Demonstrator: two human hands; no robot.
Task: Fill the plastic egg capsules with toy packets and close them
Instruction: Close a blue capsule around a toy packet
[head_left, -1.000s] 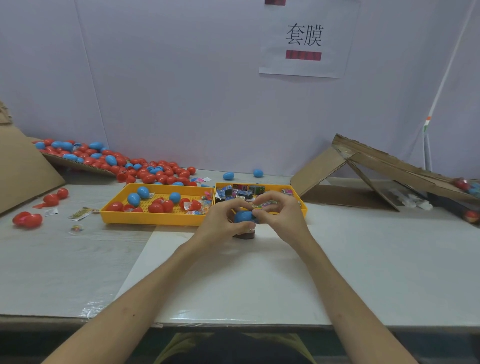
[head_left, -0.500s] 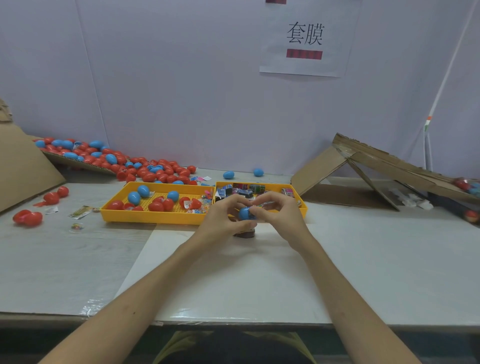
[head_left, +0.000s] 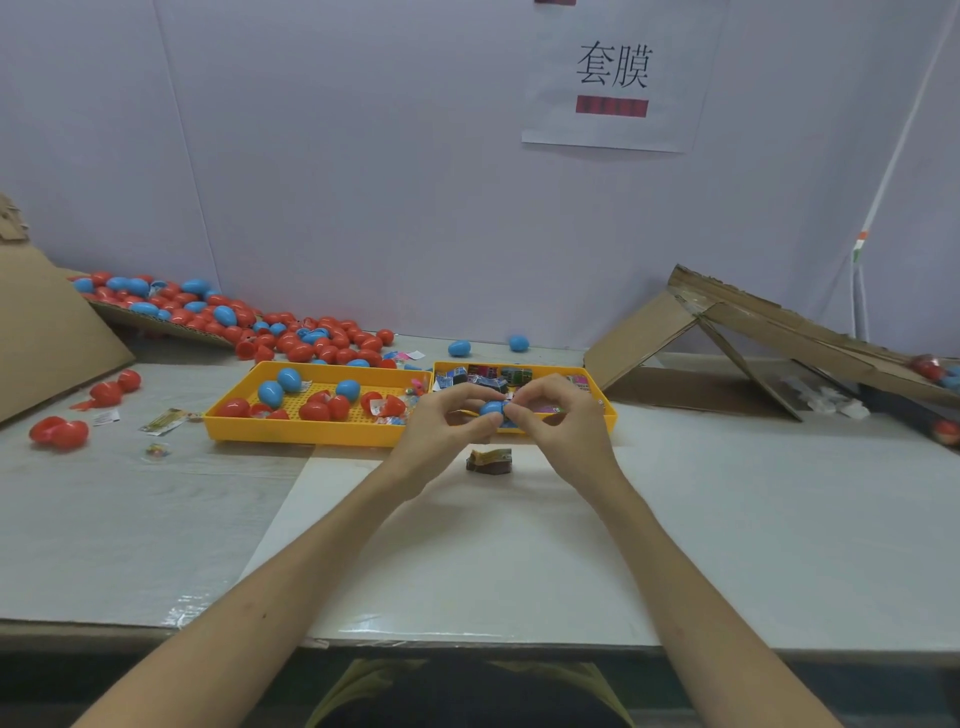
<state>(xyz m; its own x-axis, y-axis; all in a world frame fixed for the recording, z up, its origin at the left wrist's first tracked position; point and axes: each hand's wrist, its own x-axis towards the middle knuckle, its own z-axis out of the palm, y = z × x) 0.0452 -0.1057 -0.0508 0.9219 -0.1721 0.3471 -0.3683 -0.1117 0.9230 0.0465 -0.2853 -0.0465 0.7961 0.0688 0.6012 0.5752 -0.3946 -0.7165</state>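
Both hands meet above the table (head_left: 727, 519), just in front of the right yellow tray (head_left: 608, 415). The left hand (head_left: 441, 431) and right hand (head_left: 561, 421) pinch a blue egg capsule (head_left: 491, 408) between curled fingertips, forearms angled inward. A toy packet (head_left: 489, 460) lies on the table just below them

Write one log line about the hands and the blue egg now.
object: blue egg | step: likely closing it | left hand: grips egg | right hand: pinches egg | spare: toy packet on table
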